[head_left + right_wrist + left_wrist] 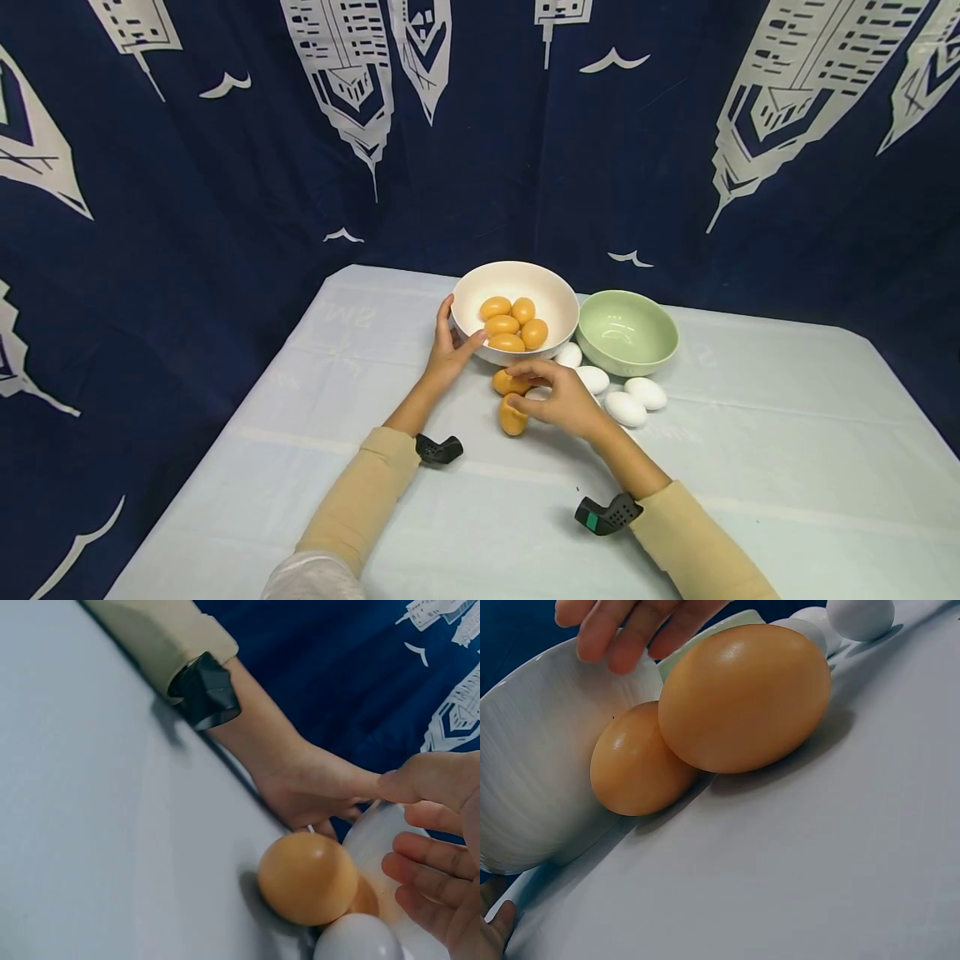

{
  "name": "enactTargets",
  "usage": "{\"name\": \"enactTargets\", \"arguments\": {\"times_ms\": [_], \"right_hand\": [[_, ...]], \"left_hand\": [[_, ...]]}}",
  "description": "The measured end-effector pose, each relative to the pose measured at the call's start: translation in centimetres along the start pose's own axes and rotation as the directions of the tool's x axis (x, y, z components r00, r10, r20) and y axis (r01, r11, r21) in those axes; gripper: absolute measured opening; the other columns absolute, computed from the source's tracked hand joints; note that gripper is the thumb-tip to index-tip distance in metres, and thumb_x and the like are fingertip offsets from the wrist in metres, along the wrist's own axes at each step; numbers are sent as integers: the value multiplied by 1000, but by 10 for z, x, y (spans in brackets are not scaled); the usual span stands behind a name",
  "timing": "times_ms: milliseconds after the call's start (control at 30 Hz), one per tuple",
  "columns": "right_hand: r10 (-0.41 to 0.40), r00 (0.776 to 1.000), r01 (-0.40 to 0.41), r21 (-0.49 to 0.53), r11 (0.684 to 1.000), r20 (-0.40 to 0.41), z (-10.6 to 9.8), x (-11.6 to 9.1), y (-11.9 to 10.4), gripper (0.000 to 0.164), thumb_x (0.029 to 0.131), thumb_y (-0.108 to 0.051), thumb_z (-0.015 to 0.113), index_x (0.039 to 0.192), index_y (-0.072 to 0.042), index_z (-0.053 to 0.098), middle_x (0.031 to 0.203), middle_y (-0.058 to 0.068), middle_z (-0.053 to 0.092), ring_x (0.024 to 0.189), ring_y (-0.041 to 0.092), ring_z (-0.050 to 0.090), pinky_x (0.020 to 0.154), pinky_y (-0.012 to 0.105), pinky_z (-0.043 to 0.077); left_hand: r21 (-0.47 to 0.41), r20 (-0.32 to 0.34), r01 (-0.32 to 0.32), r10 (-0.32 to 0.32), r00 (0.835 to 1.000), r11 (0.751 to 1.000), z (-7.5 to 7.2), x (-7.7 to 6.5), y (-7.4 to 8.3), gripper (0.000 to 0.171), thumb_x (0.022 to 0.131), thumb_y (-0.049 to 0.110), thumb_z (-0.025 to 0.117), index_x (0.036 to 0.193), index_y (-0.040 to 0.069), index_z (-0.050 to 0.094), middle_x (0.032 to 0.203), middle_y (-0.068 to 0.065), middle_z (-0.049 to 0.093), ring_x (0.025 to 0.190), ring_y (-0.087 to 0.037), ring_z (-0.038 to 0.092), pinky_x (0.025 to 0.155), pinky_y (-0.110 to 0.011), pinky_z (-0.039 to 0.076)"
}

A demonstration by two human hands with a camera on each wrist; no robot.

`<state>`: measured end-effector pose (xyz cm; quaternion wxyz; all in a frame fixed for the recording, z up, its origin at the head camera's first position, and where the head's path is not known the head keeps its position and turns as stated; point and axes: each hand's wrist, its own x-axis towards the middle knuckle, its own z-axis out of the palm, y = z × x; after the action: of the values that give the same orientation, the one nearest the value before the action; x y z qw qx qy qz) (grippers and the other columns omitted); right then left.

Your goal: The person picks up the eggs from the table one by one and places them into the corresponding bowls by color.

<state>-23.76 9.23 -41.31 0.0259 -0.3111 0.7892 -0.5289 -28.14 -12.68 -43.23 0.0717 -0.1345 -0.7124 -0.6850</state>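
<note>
Toward the table's [315, 467] far edge, on a pale cloth with faint mirrored lettering, unreadable; navy curtain [187, 208] with white towers behind. Left hand [450, 350] grips the white bowl [517, 279], fingers curled on its rim. Right hand [562, 400] hovers, fingers relaxed and apart, over two brown eggs [512, 417] beside the bowl. White eggs [626, 408] partly hidden.

The right hand [566, 404] partly hides 1 white egg [537, 393].
</note>
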Motion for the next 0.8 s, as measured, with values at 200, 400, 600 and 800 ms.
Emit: {"name": "enactTargets", "arguments": {"times_ms": [200, 400, 600, 800], "right_hand": [[-78, 996, 84, -128, 988, 45, 3, -5, 6, 38, 78, -7, 80, 113, 2, 68, 109, 10, 68, 100, 26, 64, 93, 41, 49], [-76, 996, 85, -246, 966, 48, 6, -10, 9, 41, 76, -13, 81, 114, -4, 69, 115, 4, 66, 108, 21, 59, 98, 41, 44], [-94, 992, 118, -335, 935, 86, 10, -14, 10, 42, 76, -17, 82, 114, -4, 68, 118, 5, 64, 115, 23, 56, 100, 42, 43], [-109, 989, 139, -387, 911, 98, 13, -15, 12, 42, 75, -17, 82, 113, -3, 68, 115, 5, 63, 108, 22, 58, 94, 42, 46]], "left_hand": [[6, 4, 16, -16, 1000, 1000, 0, 1, -1, 85, 95, 14, 62, 155, 5, 2, 160, -20, 0, 134, -46, 35, 107, -48, 36], [12, -19, 4, -3, 1000, 1000, -1, 9, -26, 87, 94, 23, 64, 156, 16, 3, 162, -12, 1, 134, -40, 37, 107, -46, 36], [15, -42, 11, -10, 999, 1000, 1, 11, -32, 85, 95, 16, 63, 156, 21, 5, 162, -9, 2, 134, -37, 38, 106, -44, 37], [22, -30, 1, 0, 1000, 1000, 0, 13, -36, 85, 96, 14, 61, 157, 18, 1, 161, -10, 0, 135, -41, 36, 106, -46, 37]]}}
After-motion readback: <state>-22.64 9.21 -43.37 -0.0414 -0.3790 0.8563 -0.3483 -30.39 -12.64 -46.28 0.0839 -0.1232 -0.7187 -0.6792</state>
